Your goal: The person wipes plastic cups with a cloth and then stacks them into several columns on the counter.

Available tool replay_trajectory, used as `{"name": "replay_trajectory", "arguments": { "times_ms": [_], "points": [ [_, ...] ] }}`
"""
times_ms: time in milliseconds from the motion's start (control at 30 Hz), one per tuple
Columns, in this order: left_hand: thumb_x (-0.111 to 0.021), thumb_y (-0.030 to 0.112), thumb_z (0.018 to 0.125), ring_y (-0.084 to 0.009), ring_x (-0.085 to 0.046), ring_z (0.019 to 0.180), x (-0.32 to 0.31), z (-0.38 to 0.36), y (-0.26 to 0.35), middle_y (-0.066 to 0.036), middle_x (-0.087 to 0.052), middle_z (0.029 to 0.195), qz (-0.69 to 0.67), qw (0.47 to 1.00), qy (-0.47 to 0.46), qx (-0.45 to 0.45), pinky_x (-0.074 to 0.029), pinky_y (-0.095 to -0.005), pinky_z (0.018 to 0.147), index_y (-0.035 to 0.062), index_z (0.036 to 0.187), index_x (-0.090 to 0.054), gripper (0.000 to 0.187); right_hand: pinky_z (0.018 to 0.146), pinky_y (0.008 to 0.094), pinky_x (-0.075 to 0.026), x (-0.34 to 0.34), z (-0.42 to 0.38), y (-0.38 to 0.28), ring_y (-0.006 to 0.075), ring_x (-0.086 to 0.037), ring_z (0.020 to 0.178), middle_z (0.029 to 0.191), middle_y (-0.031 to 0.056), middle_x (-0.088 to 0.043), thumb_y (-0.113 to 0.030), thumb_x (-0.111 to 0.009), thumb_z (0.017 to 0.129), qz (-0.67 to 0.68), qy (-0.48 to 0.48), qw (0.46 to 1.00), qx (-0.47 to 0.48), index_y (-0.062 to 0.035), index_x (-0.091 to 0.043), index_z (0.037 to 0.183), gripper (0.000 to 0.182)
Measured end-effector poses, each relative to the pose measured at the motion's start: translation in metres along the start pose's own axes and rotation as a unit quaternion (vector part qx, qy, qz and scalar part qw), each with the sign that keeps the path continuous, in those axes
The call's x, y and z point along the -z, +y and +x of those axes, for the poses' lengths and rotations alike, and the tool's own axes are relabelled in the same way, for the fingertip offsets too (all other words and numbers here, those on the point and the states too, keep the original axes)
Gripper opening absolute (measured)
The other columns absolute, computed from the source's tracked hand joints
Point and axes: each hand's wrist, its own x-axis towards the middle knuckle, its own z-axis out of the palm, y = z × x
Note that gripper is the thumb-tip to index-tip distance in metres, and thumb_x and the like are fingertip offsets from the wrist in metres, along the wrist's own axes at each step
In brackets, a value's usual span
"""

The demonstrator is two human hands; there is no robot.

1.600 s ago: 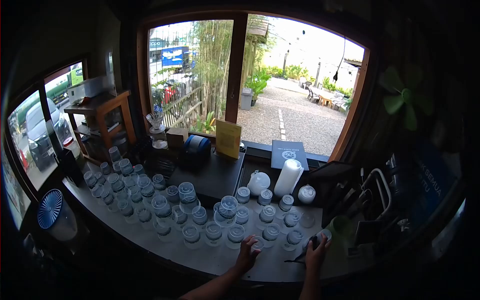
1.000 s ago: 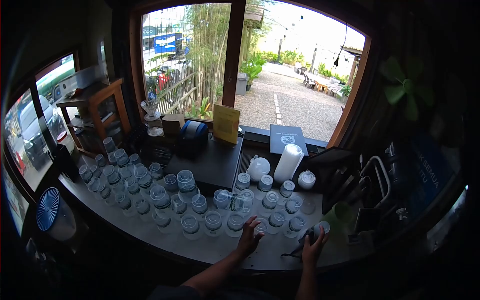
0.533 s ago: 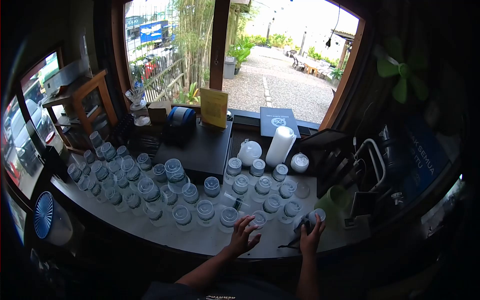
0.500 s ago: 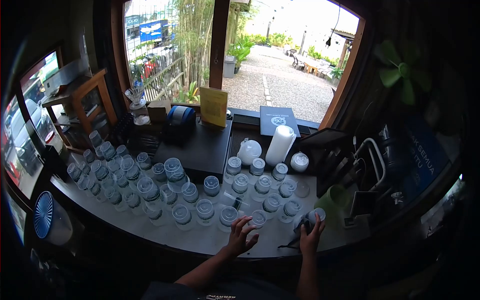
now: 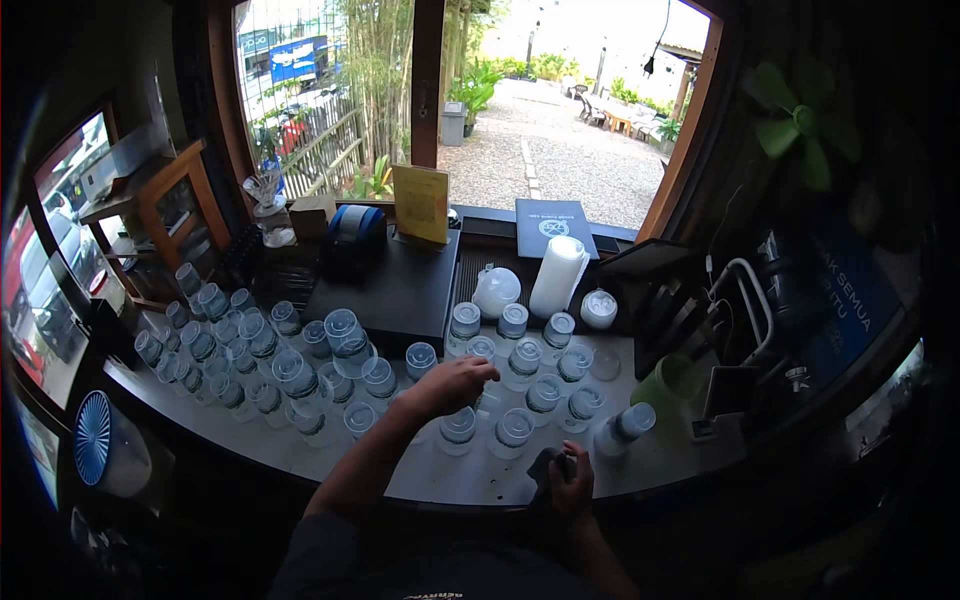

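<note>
Upside-down clear plastic cups with dark printing stand in rows across the counter (image 5: 430, 487). My left hand (image 5: 455, 386) reaches over the middle rows, its fingers curled downward beside a cup (image 5: 481, 348). What those fingers grip, if anything, is hidden. Near the front edge, my right hand (image 5: 572, 483) is closed on a limp dark cloth (image 5: 546, 472). A front cup (image 5: 514, 430) stands between the two hands, apart from both. To the right of my right hand is a cup (image 5: 628, 428), which leans in this view and is untouched.
Many more cups (image 5: 255, 340) crowd the left side. Behind the rows are a black box (image 5: 400, 300), a white stack of lids or cups (image 5: 560, 280) and a round white bundle (image 5: 496, 292). A green container (image 5: 668, 390) stands at the right. A blue-bladed fan (image 5: 92, 432) is at the left.
My right hand has let go of the right-hand cup and moved left and nearer me with the cloth. My left hand has left the front cup and reached farther over the rows.
</note>
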Motion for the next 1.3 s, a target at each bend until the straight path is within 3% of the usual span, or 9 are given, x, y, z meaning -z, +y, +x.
{"name": "replay_trajectory", "arguments": {
  "times_ms": [100,400,500,700,733,1100,1200,1267,1300],
  "points": [
    [-0.074,0.007,0.081,-0.0328,-0.06,0.12,-0.015,0.033,-0.006,-0.013,-0.063,0.126,0.05,0.98,-0.192,0.017,-0.052,-0.0422,0.099,0.0084,0.126,-0.061,0.047,0.088,0.0438,-0.052,-0.026,-0.008,-0.001,0.0365,-0.066,0.1,0.106,0.0213,-0.065,-0.015,-0.071,0.09,0.042,-0.044,0.998,-0.029,-0.0014,-0.055,0.114,0.033],
    [-0.086,0.015,0.071,-0.0361,-0.059,0.125,-0.057,0.073,-0.002,-0.016,-0.059,0.134,0.23,0.898,-0.37,0.058,-0.053,-0.0463,0.099,0.0152,0.143,-0.047,0.082,0.08,0.0478,-0.053,-0.056,-0.035,0.022,0.0426,-0.066,0.095,0.101,0.0205,-0.065,-0.022,-0.074,0.088,0.005,-0.082,0.997,0.016,-0.0046,-0.054,0.112,0.036],
    [-0.084,0.013,0.074,-0.0361,-0.058,0.123,-0.064,0.073,-0.008,-0.014,-0.059,0.131,0.238,0.903,-0.356,0.043,-0.053,-0.0453,0.098,0.017,0.142,-0.046,0.078,0.079,0.0482,-0.053,-0.055,-0.037,0.021,0.0431,-0.066,0.095,0.101,0.0205,-0.065,-0.023,-0.073,0.089,-0.004,-0.072,0.997,0.029,-0.0052,-0.054,0.113,0.036],
    [-0.083,0.011,0.076,-0.0405,-0.059,0.113,-0.017,0.066,-0.002,-0.02,-0.05,0.126,0.026,0.982,-0.187,0.019,-0.051,-0.0436,0.101,0.0145,0.144,-0.042,0.08,0.076,0.0498,-0.054,-0.055,-0.036,0.02,0.044,-0.067,0.092,0.099,0.02,-0.066,-0.024,-0.073,0.089,-0.002,-0.072,0.997,0.021,-0.0068,-0.054,0.113,0.035],
    [-0.083,0.013,0.077,-0.0444,-0.059,0.116,-0.003,0.06,0.009,-0.027,-0.041,0.136,0.024,0.983,-0.18,0.031,-0.049,-0.0435,0.105,0.0111,0.141,-0.043,0.076,0.076,0.0496,-0.054,-0.055,-0.037,0.019,0.0438,-0.068,0.092,0.099,0.0198,-0.067,-0.024,-0.073,0.089,-0.004,-0.071,0.997,0.016,-0.0071,-0.055,0.113,0.035],
    [-0.082,0.023,0.081,-0.0446,-0.044,0.135,-0.006,0.026,-0.024,-0.026,-0.041,0.142,0.039,0.987,-0.154,0.041,-0.04,-0.0459,0.115,0.0093,0.143,-0.044,0.073,0.074,0.0446,-0.055,-0.056,-0.032,0.02,0.0397,-0.068,0.086,0.093,0.0193,-0.065,-0.023,-0.071,0.09,0.031,-0.049,0.998,0.017,-0.0046,-0.055,0.111,0.033],
    [-0.08,0.027,0.085,-0.0447,-0.041,0.138,0.02,0.007,0.017,-0.024,-0.039,0.145,0.01,0.999,-0.028,0.031,-0.039,-0.0491,0.115,0.0103,0.143,-0.043,0.071,0.078,0.0392,-0.052,-0.05,-0.037,0.044,0.0318,-0.064,0.084,0.091,0.0158,-0.061,-0.023,-0.065,0.092,0.056,0.056,0.996,-0.037,-0.0021,-0.054,0.112,0.031],
    [-0.079,0.025,0.087,-0.0421,-0.046,0.134,0.032,-0.006,0.045,-0.021,-0.042,0.141,-0.041,0.997,0.062,0.005,-0.042,-0.0496,0.112,0.0111,0.139,-0.045,0.064,0.094,0.0356,-0.044,-0.039,-0.032,0.064,0.0227,-0.053,0.103,0.11,0.0122,-0.052,-0.023,-0.056,0.096,0.189,0.189,0.956,-0.119,0.0003,-0.049,0.118,0.033],
    [-0.078,0.024,0.087,-0.0415,-0.047,0.133,0.034,-0.015,0.058,-0.02,-0.043,0.139,-0.061,0.994,0.089,-0.008,-0.043,-0.0492,0.111,0.0113,0.138,-0.046,0.062,0.101,0.0386,-0.041,-0.026,-0.022,0.075,0.0259,-0.049,0.114,0.118,0.0152,-0.049,-0.024,-0.053,0.098,0.167,0.259,0.946,-0.101,0.0006,-0.047,0.121,0.034]
  ]
}}
